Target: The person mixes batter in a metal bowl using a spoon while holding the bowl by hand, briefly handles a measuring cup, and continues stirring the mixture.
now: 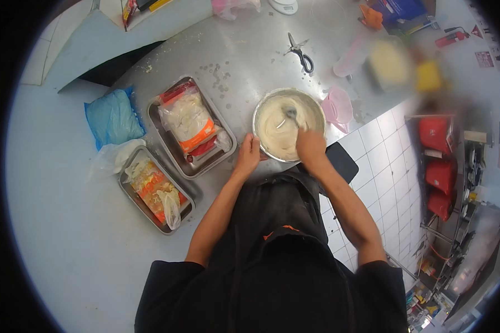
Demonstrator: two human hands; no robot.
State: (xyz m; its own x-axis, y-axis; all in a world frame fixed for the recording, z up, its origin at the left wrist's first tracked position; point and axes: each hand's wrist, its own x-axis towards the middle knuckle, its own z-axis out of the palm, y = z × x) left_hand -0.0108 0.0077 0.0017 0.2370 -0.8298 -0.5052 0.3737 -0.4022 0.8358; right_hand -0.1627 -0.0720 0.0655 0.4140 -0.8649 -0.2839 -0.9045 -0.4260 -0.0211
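Note:
In front of me a round metal mixing bowl (255,125) stands on the steel table, close to its edge. Pale, thick batter (275,135) with swirl marks fills much of it. My left hand (248,155) grips the bowl at its lower left side, thumb up by the rim. Over the bowl's near right side, my right hand (311,145) is closed around a metal utensil (291,111), its head in the batter; blur and batter hide what kind it is. Touching or very near the bowl's right side is a pink plastic jug (338,108).
Left are two metal trays (183,172) (127,191) holding plastic bags of flour-like powder, and a blue bag (116,118). Kitchen scissors (301,56) lie beyond the bowl, a white scale (284,6) farther back. Tiled floor (371,166) lies right, with red bins (437,175) on a rack.

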